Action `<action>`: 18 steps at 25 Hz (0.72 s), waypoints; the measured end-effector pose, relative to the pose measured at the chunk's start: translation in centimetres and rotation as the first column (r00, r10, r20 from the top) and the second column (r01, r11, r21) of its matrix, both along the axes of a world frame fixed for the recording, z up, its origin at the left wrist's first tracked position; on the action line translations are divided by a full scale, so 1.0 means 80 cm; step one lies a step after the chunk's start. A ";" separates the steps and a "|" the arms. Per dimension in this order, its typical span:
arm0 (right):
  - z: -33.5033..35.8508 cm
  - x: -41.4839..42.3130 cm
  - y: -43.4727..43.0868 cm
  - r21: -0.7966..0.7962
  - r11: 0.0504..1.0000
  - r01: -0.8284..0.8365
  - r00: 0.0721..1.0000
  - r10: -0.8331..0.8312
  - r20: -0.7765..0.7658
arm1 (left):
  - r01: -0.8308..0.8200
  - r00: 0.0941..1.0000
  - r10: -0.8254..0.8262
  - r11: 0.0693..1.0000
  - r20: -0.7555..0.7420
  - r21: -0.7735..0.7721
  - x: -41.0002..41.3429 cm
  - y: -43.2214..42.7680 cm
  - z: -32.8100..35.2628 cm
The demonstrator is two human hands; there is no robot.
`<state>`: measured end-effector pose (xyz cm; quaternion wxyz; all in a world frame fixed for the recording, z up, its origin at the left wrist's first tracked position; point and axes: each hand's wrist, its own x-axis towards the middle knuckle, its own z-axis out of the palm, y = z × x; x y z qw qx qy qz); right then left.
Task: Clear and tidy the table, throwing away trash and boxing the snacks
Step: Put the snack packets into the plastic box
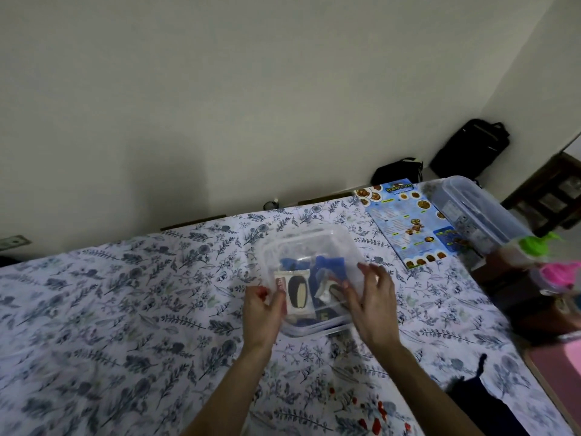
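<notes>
A clear plastic box (301, 247) stands on the floral tablecloth (125, 309) at the middle of the table. Inside it lie snack packets: a white one with a dark oval print (297, 294) and blue ones (330, 265) behind it. A clear lid appears to cover the box, though blur makes this uncertain. My left hand (262, 309) grips the box's near left corner. My right hand (372, 300) is at the near right side, fingers spread against the box edge.
A blue food menu (405, 221) lies at the back right of the table. Beside it stands a second clear container (471, 209). Pink and green objects (553, 265) sit at the right edge. Dark bags (468, 149) lean against the wall behind.
</notes>
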<state>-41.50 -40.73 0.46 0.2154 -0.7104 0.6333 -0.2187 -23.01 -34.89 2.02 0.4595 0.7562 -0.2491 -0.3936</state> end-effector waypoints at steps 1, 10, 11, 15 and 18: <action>-0.002 -0.003 -0.009 0.048 0.999 -0.011 1.000 0.010 0.015 | 0.032 0.999 -0.032 0.999 0.037 0.006 0.002 0.002 -0.005; -0.020 -0.003 -0.005 0.098 0.993 -0.063 0.994 0.071 -0.083 | 0.413 0.782 -0.499 0.864 0.373 0.288 0.012 -0.007 -0.007; -0.020 0.000 -0.003 0.085 0.995 -0.058 0.993 0.066 -0.096 | 0.437 0.744 -0.533 0.844 0.402 0.311 0.018 -0.013 -0.003; -0.034 -0.001 0.000 0.156 0.985 -0.076 0.980 0.103 -0.171 | 0.534 0.588 -0.627 0.775 0.510 0.337 0.021 -0.020 -0.013; -0.042 -0.007 -0.008 0.097 0.986 -0.135 0.953 0.156 -0.261 | 0.470 0.572 -0.572 0.816 0.587 0.337 0.013 -0.013 -0.036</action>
